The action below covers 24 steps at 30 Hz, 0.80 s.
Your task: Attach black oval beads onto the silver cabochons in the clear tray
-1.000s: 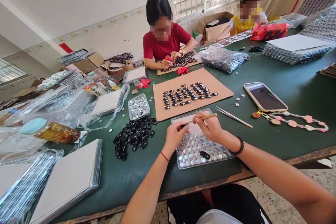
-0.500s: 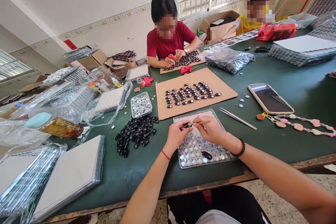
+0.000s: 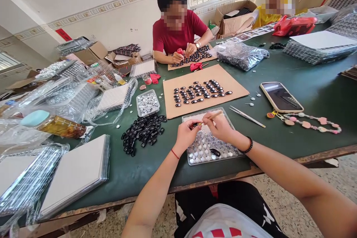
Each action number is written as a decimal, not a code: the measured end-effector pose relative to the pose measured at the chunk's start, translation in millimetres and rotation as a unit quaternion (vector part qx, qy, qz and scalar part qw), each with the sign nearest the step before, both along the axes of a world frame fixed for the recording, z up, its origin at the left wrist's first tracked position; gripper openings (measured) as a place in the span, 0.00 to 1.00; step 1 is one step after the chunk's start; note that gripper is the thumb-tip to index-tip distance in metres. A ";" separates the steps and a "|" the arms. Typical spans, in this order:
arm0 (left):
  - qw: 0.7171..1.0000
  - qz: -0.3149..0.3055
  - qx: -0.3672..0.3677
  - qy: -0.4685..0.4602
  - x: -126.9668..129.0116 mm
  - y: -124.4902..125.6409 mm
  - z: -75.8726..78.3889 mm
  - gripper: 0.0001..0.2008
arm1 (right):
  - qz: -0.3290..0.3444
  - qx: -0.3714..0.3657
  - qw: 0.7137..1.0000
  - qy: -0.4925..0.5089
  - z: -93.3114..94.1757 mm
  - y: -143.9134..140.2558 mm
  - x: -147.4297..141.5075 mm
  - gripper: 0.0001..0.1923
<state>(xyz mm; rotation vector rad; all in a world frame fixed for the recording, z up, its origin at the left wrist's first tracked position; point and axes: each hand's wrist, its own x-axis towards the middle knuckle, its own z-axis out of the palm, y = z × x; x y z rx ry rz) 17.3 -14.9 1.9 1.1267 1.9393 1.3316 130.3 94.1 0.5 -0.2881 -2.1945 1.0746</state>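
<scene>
Pinched in the fingers of my left hand (image 3: 186, 134) is a small black oval piece (image 3: 196, 124), mostly hidden by the fingertips. My right hand (image 3: 220, 126) is closed around a thin wooden stick (image 3: 216, 113), its tip close to that piece. Beneath both hands lies a clear plastic tray (image 3: 199, 163) of round silvery pieces, with one loose black oval piece (image 3: 215, 152) on top. To the left is a heap of black oval pieces (image 3: 143, 134). Beyond the tray, several black pieces with pale faces sit in rows on a cardboard sheet (image 3: 174, 112).
A clear tub (image 3: 137, 107) holds small white discs. Tweezers (image 3: 247, 116) and a phone (image 3: 281, 96) with a beaded strap lie right. Stacked trays (image 3: 75, 171) and a bottle (image 3: 55, 124) stand left. Across the table, a co-worker in red (image 3: 178, 26) handles black pieces on another cardboard.
The camera view has shifted, so the table appears slightly higher. My right hand has turned a little, and the stick now slants upward; the black piece is more covered by fingers.
</scene>
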 end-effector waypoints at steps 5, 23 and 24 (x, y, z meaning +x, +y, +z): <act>0.999 -0.028 -0.002 0.015 2.8 -1.1 5.1 0.11 | 0.023 -0.360 0.931 -0.055 4.1 7.4 -7.9 0.18; 0.886 0.089 0.083 -0.448 -7.2 -2.5 1.8 0.13 | 0.038 -0.320 0.935 -0.150 2.1 11.3 1.7 0.22; 0.848 0.129 0.105 -0.503 -9.3 -3.5 2.5 0.11 | 0.026 -0.326 0.934 -0.142 1.1 11.9 4.5 0.21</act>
